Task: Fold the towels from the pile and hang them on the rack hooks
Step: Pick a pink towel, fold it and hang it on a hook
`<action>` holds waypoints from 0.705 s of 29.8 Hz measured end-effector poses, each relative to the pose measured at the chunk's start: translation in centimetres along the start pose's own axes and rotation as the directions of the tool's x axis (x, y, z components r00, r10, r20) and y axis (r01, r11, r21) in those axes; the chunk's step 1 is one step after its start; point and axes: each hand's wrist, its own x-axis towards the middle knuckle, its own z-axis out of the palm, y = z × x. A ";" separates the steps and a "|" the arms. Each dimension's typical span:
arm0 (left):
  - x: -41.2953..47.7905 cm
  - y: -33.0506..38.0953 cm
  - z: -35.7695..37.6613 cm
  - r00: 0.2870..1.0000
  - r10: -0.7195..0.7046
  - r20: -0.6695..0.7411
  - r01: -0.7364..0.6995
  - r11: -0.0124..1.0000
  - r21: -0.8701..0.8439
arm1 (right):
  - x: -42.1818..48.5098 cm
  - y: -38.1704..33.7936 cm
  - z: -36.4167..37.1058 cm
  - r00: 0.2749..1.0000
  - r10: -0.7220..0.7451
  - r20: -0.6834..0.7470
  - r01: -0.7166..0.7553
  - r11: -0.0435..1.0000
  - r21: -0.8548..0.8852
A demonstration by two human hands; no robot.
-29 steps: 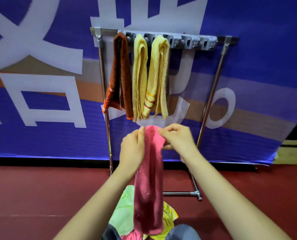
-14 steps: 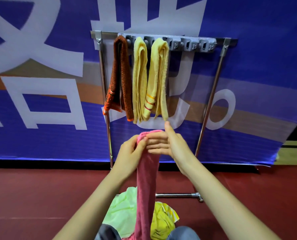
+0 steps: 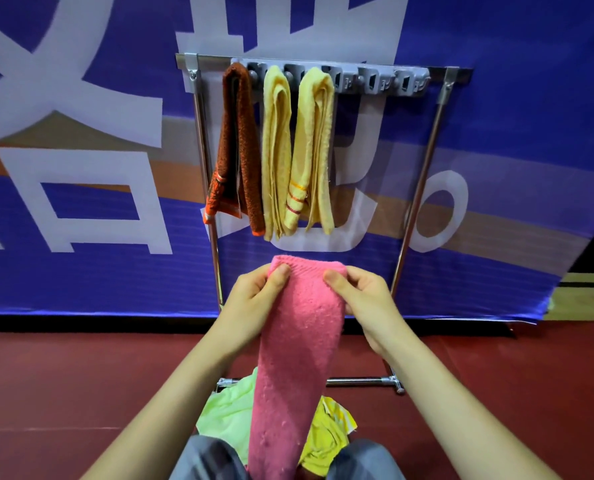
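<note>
A pink towel (image 3: 295,358), folded into a long strip, hangs down in front of me. My left hand (image 3: 254,299) pinches its top left corner and my right hand (image 3: 361,299) pinches its top right corner. The folded top edge sits below the metal rack (image 3: 423,174). On the grey hook strip (image 3: 382,81) hang a rust-brown towel (image 3: 236,147) and two pale yellow towels (image 3: 276,150) (image 3: 314,147), side by side on the left hooks. The hooks to the right are bare. The pile (image 3: 226,410) of light green and yellow towels lies on the floor under the pink one.
A blue banner (image 3: 81,168) with white characters stands right behind the rack. The floor (image 3: 63,375) is dark red. The rack's foot bar (image 3: 361,381) lies on the floor near the pile. My knees in grey trousers (image 3: 205,459) show at the bottom edge.
The pink towel was a narrow bunched strip; now its top is spread wider and flat between both hands. My right hand moved from over the top fold to the right corner.
</note>
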 end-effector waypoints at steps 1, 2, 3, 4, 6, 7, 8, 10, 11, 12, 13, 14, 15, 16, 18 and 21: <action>0.2 0.1 0.1 1.000 -0.004 -0.002 0.004 1.000 0.005 | 0.2 -0.2 0.0 0.999 0.009 -0.033 -0.009 1.000 0.009; -0.1 0.0 0.0 1.000 -0.017 -0.012 0.017 1.000 0.012 | 0.1 -0.1 0.2 0.999 0.033 -0.043 -0.032 0.999 0.024; 0.0 0.2 0.0 1.000 -0.013 -0.028 0.014 1.000 0.016 | 0.2 -0.3 0.3 0.998 0.042 -0.036 -0.041 0.998 0.039; 0.0 0.2 -0.1 0.999 -0.004 -0.044 0.005 1.000 0.025 | 0.1 -0.4 0.3 0.999 0.042 -0.008 -0.041 0.998 0.056; -0.2 0.0 -0.4 0.997 -0.014 -0.070 0.018 0.999 0.050 | -0.1 -0.2 0.3 0.998 0.035 0.055 -0.040 0.995 0.094; -0.2 -0.1 -0.5 0.997 -0.031 -0.068 0.034 0.998 0.046 | -0.3 -0.2 0.2 0.997 0.018 0.079 -0.027 0.993 0.112; -0.4 -0.2 -0.6 0.997 -0.058 -0.055 0.060 0.998 0.028 | -0.4 -0.2 0.1 0.995 0.003 0.095 -0.014 0.992 0.123; -0.6 -0.1 -0.9 0.991 -0.134 0.002 0.134 0.991 -0.019 | -0.6 -0.1 0.0 0.995 -0.018 0.097 0.004 0.990 0.138; -0.6 0.1 -1.1 0.986 -0.159 0.042 0.160 0.987 -0.034 | -0.7 -0.2 -0.1 0.995 -0.027 0.096 0.014 0.991 0.137; -0.6 0.4 -1.3 0.982 -0.169 0.078 0.172 0.985 -0.031 | -0.9 -0.3 0.0 0.994 -0.037 0.102 0.025 0.992 0.121; -0.5 0.7 -1.6 0.981 -0.164 0.104 0.166 0.986 -0.011 | -1.0 -0.4 0.2 0.993 -0.048 0.112 0.037 0.995 0.096; -0.2 1.0 -1.8 0.980 -0.152 0.130 0.150 0.988 0.028 | -1.1 -0.4 0.3 0.991 -0.060 0.117 0.052 0.996 0.069; 0.0 1.5 -2.0 0.978 -0.141 0.155 0.131 0.989 0.075 | -1.2 -0.4 0.6 0.989 -0.071 0.127 0.067 0.997 0.040; 0.3 2.0 -2.1 0.973 -0.136 0.188 0.115 0.986 0.119 | -1.3 -0.4 0.9 0.987 -0.083 0.138 0.081 0.997 0.019; 0.7 2.8 -2.0 0.954 -0.143 0.263 0.095 0.978 0.186 | -1.5 -0.2 1.4 0.982 -0.096 0.162 0.095 0.995 0.013; 0.9 3.0 -2.0 0.931 -0.190 0.311 0.103 0.956 0.275 | -1.7 0.0 1.9 0.970 -0.107 0.218 0.104 0.994 0.026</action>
